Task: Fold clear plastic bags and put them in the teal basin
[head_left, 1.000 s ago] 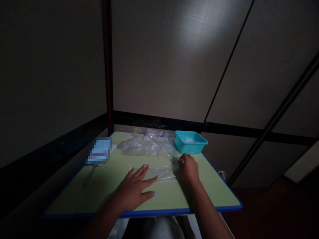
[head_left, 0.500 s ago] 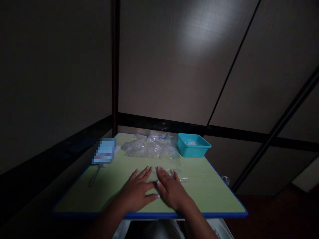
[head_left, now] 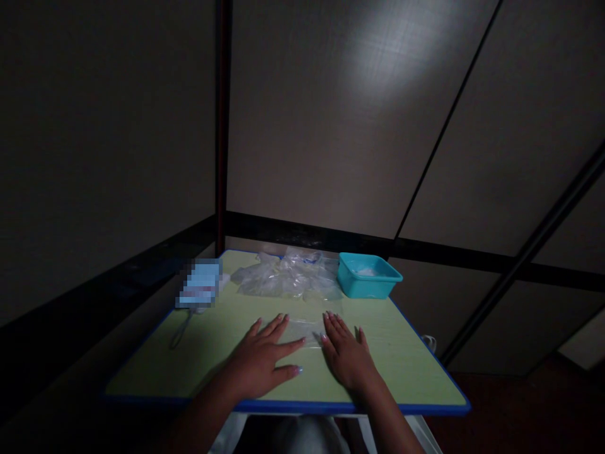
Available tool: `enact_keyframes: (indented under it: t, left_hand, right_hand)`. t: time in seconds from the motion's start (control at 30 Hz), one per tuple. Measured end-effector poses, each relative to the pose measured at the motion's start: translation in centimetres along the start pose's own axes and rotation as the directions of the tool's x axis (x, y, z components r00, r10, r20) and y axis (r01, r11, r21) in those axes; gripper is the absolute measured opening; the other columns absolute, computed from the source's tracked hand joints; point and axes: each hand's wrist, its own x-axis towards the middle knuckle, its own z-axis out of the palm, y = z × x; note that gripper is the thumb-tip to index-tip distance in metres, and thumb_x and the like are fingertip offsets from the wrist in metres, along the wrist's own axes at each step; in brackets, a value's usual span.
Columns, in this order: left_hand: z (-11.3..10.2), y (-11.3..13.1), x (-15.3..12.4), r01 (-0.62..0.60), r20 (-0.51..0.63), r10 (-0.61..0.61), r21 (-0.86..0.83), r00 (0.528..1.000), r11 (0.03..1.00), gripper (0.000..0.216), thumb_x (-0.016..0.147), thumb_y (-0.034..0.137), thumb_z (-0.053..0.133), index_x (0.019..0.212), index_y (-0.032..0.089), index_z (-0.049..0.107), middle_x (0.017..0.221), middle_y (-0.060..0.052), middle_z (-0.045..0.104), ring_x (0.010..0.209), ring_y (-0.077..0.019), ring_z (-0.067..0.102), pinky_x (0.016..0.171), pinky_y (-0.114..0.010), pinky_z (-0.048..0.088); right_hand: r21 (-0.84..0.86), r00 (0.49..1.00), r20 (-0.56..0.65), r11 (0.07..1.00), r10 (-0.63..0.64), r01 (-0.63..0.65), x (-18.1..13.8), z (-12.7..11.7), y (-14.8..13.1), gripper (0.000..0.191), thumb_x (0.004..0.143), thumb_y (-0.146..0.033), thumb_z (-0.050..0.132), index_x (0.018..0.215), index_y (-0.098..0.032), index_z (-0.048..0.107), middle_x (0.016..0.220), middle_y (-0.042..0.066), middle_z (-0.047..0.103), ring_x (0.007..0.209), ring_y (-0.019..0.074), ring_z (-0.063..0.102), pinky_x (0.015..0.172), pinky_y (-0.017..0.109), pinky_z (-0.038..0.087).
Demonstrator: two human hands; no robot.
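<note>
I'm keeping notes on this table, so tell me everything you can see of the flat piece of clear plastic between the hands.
The clear plastic piece looks like thin, glossy film, see-through with faint creases. It lies flat on the green tabletop, nearer the person than the crumpled plastic pile. The left hand and right hand are spread at its sides and appear to touch it. Whether it is a bag or a sheet is unclear.

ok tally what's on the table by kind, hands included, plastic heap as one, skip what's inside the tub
Hands, left hand and right hand: 2
Heap of clear plastic: 1 (pieces within can't be counted)
Flat clear plastic between the hands: 1
Turquoise tub: 1
Pixelated blue item: 1
Total: 6
</note>
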Motion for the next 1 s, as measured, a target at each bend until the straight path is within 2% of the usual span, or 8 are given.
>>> enact_keyframes:
  t: [0.27, 0.43, 0.47, 0.53, 0.6, 0.67, 0.77, 1.0]
  left_hand:
    - [-0.6, 0.4, -0.1, 0.014, 0.03, -0.016, 0.037, 0.999, 0.999, 0.054, 0.081, 0.062, 0.038, 0.13, 0.045, 0.026, 0.147, 0.001, 0.006, 0.134, -0.0257, 0.005, 0.103, -0.055, 0.009]
    - [-0.8, 0.5, -0.1, 0.016, 0.039, -0.018, 0.043, 0.999, 0.999, 0.054, 0.081, 0.063, 0.037, 0.13, 0.045, 0.027, 0.147, 0.0, 0.007, 0.134, -0.0251, 0.005, 0.103, -0.055, 0.009]
    - [-0.8, 0.5, -0.1, 0.017, 0.04, -0.018, 0.042, 0.999, 0.999, 0.054, 0.081, 0.063, 0.036, 0.13, 0.045, 0.028, 0.147, 0.0, 0.007, 0.134, -0.0254, 0.005, 0.103, -0.056, 0.009]
    - [-0.7, 0.5, -0.1, 0.017, 0.036, -0.018, 0.041, 0.999, 0.999, 0.052, 0.081, 0.063, 0.036, 0.129, 0.045, 0.03, 0.147, -0.001, 0.008, 0.134, -0.0257, 0.006, 0.103, -0.056, 0.008]
    - [-0.6, 0.4, 0.0, 0.014, 0.028, -0.016, 0.041, 0.999, 0.999, 0.051, 0.081, 0.063, 0.036, 0.128, 0.044, 0.034, 0.147, -0.002, 0.01, 0.134, -0.0255, 0.006, 0.103, -0.056, 0.008]
    - [-0.5, 0.4, 0.0, 0.012, 0.024, -0.013, 0.044, 1.0, 0.999, 0.05, 0.081, 0.062, 0.037, 0.127, 0.043, 0.037, 0.147, -0.002, 0.011, 0.134, -0.0253, 0.006, 0.103, -0.055, 0.007]
    - [-0.5, 0.4, 0.0, 0.016, 0.031, -0.017, 0.041, 0.999, 0.999, 0.052, 0.081, 0.063, 0.037, 0.128, 0.042, 0.035, 0.147, -0.002, 0.01, 0.134, -0.0261, 0.006, 0.103, -0.055, 0.007]
    - [-0.4, 0.3, 0.0, 0.015, 0.028, -0.016, 0.027, 0.999, 1.0, 0.053, 0.081, 0.063, 0.037, 0.13, 0.046, 0.028, 0.147, 0.0, 0.009, 0.134, -0.0257, 0.006, 0.103, -0.056, 0.007]
  right_hand:
    - [-0.002, 0.996, -0.037, 0.996, 0.086, -0.086, 0.2, 0.7, 0.4, 0.053, 0.09, -0.05, 0.016, 0.139, -0.031, 0.017, 0.145, 0.0, 0.017, 0.133, 0.0261, 0.008, 0.1, 0.058, 0.007]
    - [-0.016, 0.979, -0.151, 0.99, 0.137, -0.141, 0.3, 0.8, 0.0, 0.054, 0.089, -0.051, 0.018, 0.138, -0.027, 0.022, 0.146, 0.003, 0.012, 0.134, 0.0269, 0.003, 0.097, 0.063, -0.002]
    - [-0.014, 0.977, -0.177, 0.992, 0.12, -0.124, 0.2, 0.6, -0.4, 0.055, 0.089, -0.051, 0.019, 0.138, -0.027, 0.021, 0.146, 0.003, 0.01, 0.134, 0.0264, 0.001, 0.097, 0.063, -0.005]
    - [0.012, 0.984, -0.178, 1.0, 0.015, -0.013, -0.2, 0.3, -1.4, 0.055, 0.089, -0.051, 0.019, 0.139, -0.027, 0.018, 0.146, 0.002, 0.009, 0.134, 0.0239, 0.003, 0.098, 0.061, -0.008]
    - [0.07, 0.983, -0.112, 0.985, -0.148, 0.156, -0.7, -0.1, -2.5, 0.053, 0.091, -0.049, 0.017, 0.139, -0.028, 0.017, 0.145, 0.001, 0.016, 0.133, 0.0206, 0.011, 0.101, 0.056, -0.008]
    - [0.124, 0.971, -0.057, 0.963, -0.233, 0.238, -0.9, -0.3, -3.2, 0.051, 0.092, -0.047, 0.015, 0.138, -0.028, 0.02, 0.143, 0.002, 0.023, 0.132, 0.0194, 0.018, 0.103, 0.054, -0.006]
    - [0.14, 0.983, -0.041, 0.973, -0.177, 0.181, -0.9, -0.4, -3.1, 0.052, 0.092, -0.046, 0.014, 0.138, -0.025, 0.024, 0.142, 0.005, 0.025, 0.131, 0.021, 0.02, 0.103, 0.054, -0.003]
    - [0.059, 1.0, -0.02, 0.998, -0.014, 0.015, -0.1, 0.0, 0.3, 0.054, 0.091, -0.046, 0.018, 0.139, -0.022, 0.018, 0.144, 0.005, 0.02, 0.133, 0.0219, 0.014, 0.102, 0.056, 0.005]
